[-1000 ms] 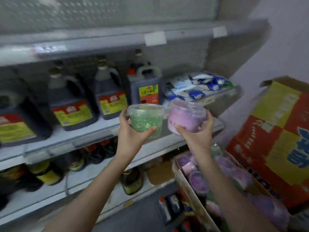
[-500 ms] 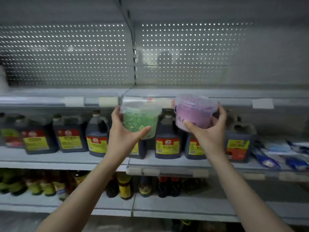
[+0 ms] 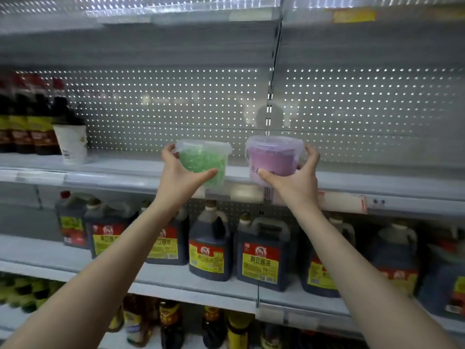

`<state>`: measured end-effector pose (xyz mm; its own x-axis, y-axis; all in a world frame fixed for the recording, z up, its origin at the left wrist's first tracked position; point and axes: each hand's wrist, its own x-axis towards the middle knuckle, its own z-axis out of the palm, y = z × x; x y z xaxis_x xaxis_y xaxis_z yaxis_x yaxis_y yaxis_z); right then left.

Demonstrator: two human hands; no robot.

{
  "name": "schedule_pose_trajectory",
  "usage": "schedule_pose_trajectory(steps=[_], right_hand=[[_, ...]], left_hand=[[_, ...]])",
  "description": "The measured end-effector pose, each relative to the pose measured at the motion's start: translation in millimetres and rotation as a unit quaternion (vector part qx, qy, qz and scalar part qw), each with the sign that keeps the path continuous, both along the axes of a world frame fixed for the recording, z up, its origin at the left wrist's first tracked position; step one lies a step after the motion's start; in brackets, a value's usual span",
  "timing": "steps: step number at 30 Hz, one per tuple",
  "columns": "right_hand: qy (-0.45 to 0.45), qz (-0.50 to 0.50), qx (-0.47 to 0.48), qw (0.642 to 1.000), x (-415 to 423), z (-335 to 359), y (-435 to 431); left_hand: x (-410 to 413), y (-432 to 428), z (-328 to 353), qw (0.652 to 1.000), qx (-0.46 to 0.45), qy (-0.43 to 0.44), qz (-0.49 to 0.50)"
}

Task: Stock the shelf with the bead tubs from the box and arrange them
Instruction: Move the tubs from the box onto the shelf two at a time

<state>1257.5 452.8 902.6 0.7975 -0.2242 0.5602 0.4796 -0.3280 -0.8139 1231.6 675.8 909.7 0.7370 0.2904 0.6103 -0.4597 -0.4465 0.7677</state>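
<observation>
Holding one tub in each of my hands, I have both raised to the front edge of the shelf (image 3: 377, 183), which looks mostly bare along this stretch. My left hand (image 3: 180, 177) is clamped on the green bead tub (image 3: 205, 159), fingers around its far side and thumb across the front near the base. My right hand (image 3: 293, 180) is clamped on the purple bead tub (image 3: 271, 157) the same way, thumb low on the front, fingers up the right wall. The two tubs sit close together but apart, with their bottoms about level with the shelf lip. I cannot tell whether either base has cleared it.

The risk I see is that lip: if a tub comes in too low, its base could catch the edge and tip back towards me, and my grip is only on smooth, tapered plastic walls. Pushing both in at once could also knock them together and skew the row. The lids look seated, though I cannot confirm they are snapped; a drop could spill beads. A white paper cup (image 3: 71, 143) stands well off to the left beside dark bottles (image 3: 27, 127), clear of my path. Below, the soy sauce jugs (image 3: 260, 255) would take the hit if a tub slipped.
</observation>
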Motion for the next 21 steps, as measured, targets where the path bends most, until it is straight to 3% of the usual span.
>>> schedule_pose_trajectory(steps=[13, 16, 21], right_hand=[[0.060, -0.113, -0.102, 0.987, 80, 17, 37], [0.074, -0.134, -0.136, 0.979, 88, 18, 36], [0.115, -0.190, -0.305, 0.926, 91, 26, 38]], left_hand=[[96, 14, 26, 0.999, 0.000, -0.042, -0.015], [114, 14, 19, 1.000, 0.013, 0.002, -0.020], [126, 25, 17, 0.985, 0.096, 0.143, 0.016]])
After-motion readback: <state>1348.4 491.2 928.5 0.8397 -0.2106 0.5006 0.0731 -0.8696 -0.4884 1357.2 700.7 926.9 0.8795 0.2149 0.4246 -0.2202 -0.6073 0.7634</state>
